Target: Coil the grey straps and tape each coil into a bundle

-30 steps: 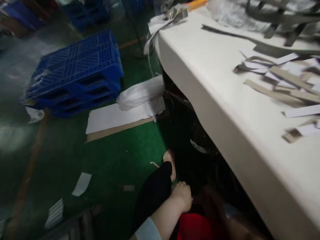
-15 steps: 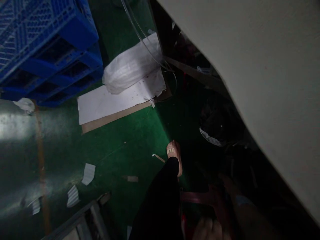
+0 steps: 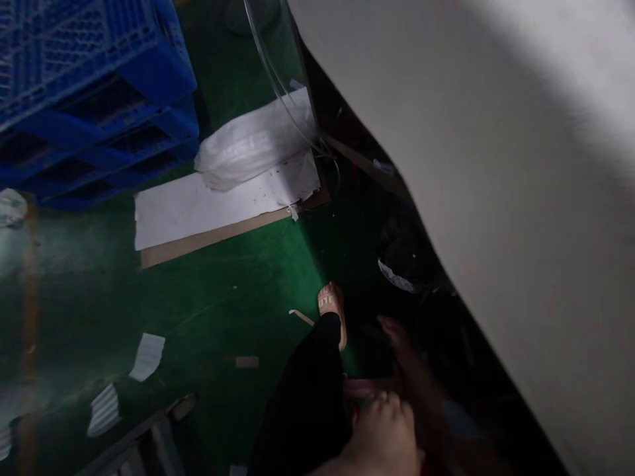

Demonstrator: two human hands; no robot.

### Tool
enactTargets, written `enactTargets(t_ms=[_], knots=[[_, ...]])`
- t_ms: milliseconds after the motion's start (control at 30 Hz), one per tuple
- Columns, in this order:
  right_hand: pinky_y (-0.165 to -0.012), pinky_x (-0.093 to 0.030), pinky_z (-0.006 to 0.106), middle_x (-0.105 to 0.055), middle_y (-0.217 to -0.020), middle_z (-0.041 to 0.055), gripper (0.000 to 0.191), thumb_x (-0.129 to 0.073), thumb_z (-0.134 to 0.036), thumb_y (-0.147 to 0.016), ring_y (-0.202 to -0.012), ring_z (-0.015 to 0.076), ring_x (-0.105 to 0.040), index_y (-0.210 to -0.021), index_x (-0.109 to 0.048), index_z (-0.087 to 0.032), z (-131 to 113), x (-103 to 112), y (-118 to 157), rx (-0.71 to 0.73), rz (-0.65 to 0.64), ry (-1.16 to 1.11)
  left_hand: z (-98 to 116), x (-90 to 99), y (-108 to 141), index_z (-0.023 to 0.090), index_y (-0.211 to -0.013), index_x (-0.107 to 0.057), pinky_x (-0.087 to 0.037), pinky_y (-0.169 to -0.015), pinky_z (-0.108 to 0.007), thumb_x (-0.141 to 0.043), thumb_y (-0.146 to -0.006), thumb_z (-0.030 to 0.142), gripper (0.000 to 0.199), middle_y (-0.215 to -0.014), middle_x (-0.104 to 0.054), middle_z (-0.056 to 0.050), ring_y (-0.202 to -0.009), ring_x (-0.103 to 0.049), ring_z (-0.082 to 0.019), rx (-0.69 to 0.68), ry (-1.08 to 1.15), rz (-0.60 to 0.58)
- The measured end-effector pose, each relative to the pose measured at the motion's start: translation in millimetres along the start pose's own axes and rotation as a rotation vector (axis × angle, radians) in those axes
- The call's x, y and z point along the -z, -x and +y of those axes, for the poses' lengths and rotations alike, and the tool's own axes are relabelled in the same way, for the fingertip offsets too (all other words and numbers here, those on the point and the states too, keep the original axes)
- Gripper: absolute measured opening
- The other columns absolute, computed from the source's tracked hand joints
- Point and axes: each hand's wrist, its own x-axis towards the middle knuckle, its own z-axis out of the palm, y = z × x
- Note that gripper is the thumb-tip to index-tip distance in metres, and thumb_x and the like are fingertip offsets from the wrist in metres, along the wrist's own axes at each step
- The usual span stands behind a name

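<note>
My left hand (image 3: 387, 430) is at the bottom centre, its fingers curled and the knuckles uppermost. It lies over or against a dark pink plastic piece (image 3: 364, 388), perhaps part of a stool. What the fingers hold, if anything, is hidden beneath them. My right hand (image 3: 399, 340) reaches in from the lower right, in the shadow under the table edge. It is dark and smeared by motion, so its fingers cannot be made out. A pale bluish band (image 3: 461, 420) shows behind it, around the wrist or forearm. Red material (image 3: 356, 414) shows beside the left hand.
A pale tabletop (image 3: 496, 165) overhangs the right side. On the green floor, my sandalled foot (image 3: 331, 304) is ahead. White sheeting and cardboard (image 3: 173, 248) lie under a white plastic bundle (image 3: 248, 149). Blue pallets (image 3: 153, 73) are stacked left; a cart frame (image 3: 163, 443) stands lower left.
The view has shifted slightly, the floor things moving left. My left hand has come up and further into view. My right hand has moved left, closer to the left hand and foot.
</note>
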Motion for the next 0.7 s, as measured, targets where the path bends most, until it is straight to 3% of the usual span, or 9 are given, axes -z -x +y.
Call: enactTargets(t_ms=[67, 133, 333, 433, 500, 567, 633, 667, 700], knots=[[-0.109, -0.033, 0.045, -0.071, -0.111, 0.0083, 0.041, -0.070, -0.055, -0.069, -0.119, 0.0268, -0.056, -0.092, -0.075, -0.022, -17, -4, 19, 0.052, 0.012, 0.029, 21, -20.6, 44, 0.016, -0.108, -0.067, -0.039, -0.099, -0.056, -0.063, -0.081, 0.036, 0.034, -0.113, -0.063, -0.023, -0.111, -0.056, -0.040, -0.061, -0.015, -0.010], [-0.108, -0.034, 0.045, -0.070, -0.116, 0.0095, 0.047, -0.067, -0.056, -0.072, -0.120, 0.0275, -0.056, -0.100, -0.074, -0.019, -34, -7, 52, 0.104, 0.010, 0.041, 30, -30.3, 68, 0.011, -0.106, -0.067, -0.035, -0.099, -0.058, -0.054, -0.083, 0.035, 0.035, -0.111, -0.063, -0.025, -0.112, -0.055, -0.042, -0.077, -0.021, 0.036], [-0.109, -0.033, 0.047, -0.065, -0.125, 0.0140, 0.048, -0.066, -0.050, -0.078, -0.121, 0.0292, -0.057, -0.113, -0.070, -0.019, -96, 15, 187, 0.264, -0.100, -0.163, 43, -19.0, 85, 0.011, -0.108, -0.063, -0.031, -0.105, -0.050, -0.039, -0.091, 0.035, 0.038, -0.119, -0.061, -0.022, -0.120, -0.052, -0.036, -0.150, 0.093, 0.214], [-0.110, -0.030, 0.046, -0.060, -0.132, 0.0125, 0.042, -0.066, -0.045, -0.080, -0.117, 0.0290, -0.059, -0.113, -0.071, -0.020, -114, 35, 259, 0.361, -0.155, -0.274, 58, -31.1, 118, 0.013, -0.111, -0.061, -0.034, -0.104, -0.045, -0.028, -0.095, 0.044, 0.049, -0.121, -0.061, -0.020, -0.120, -0.054, -0.032, -0.215, 0.193, 0.225], [-0.109, -0.032, 0.045, -0.060, -0.133, 0.0118, 0.041, -0.066, -0.043, -0.080, -0.114, 0.0281, -0.061, -0.113, -0.071, -0.020, -114, 48, 302, 0.405, -0.165, -0.301, 70, -50.9, 149, 0.014, -0.109, -0.063, -0.044, -0.095, -0.041, -0.011, -0.095, 0.053, 0.067, -0.112, -0.067, -0.018, -0.107, -0.063, -0.028, -0.258, 0.259, 0.149], [-0.105, -0.036, 0.044, -0.062, -0.129, 0.0118, 0.042, -0.066, -0.043, -0.079, -0.109, 0.0275, -0.062, -0.115, -0.070, -0.021, -106, 58, 338, 0.412, -0.189, -0.346, 82, -77.0, 179, 0.013, -0.108, -0.065, -0.050, -0.086, -0.040, -0.001, -0.091, 0.063, 0.083, -0.104, -0.070, -0.016, -0.095, -0.068, -0.025, -0.277, 0.485, -0.065], [-0.100, -0.040, 0.045, -0.066, -0.122, 0.0119, 0.042, -0.064, -0.043, -0.080, -0.104, 0.0267, -0.064, -0.115, -0.069, -0.021, -91, 67, 367, 0.398, -0.222, -0.412, 95, -105.0, 204, 0.014, -0.108, -0.065, -0.051, -0.084, -0.038, -0.013, -0.088, 0.072, 0.080, -0.103, -0.071, -0.015, -0.091, -0.068, -0.023, -0.255, 0.848, -0.302], [-0.098, -0.042, 0.044, -0.069, -0.117, 0.0118, 0.041, -0.064, -0.043, -0.080, -0.101, 0.0261, -0.065, -0.114, -0.070, -0.020, -82, 72, 378, 0.392, -0.234, -0.451, 101, -118.1, 213, 0.014, -0.107, -0.065, -0.051, -0.084, -0.038, -0.028, -0.086, 0.073, 0.073, -0.102, -0.071, -0.014, -0.090, -0.068, -0.023, -0.245, 1.012, -0.345], [-0.096, -0.043, 0.044, -0.070, -0.112, 0.0116, 0.039, -0.064, -0.042, -0.080, -0.097, 0.0252, -0.066, -0.111, -0.071, -0.020, -72, 76, 389, 0.388, -0.243, -0.491, 107, -129.8, 221, 0.013, -0.104, -0.066, -0.051, -0.083, -0.037, -0.042, -0.084, 0.069, 0.064, -0.099, -0.071, -0.014, -0.088, -0.068, -0.023, -0.250, 1.123, -0.313]])
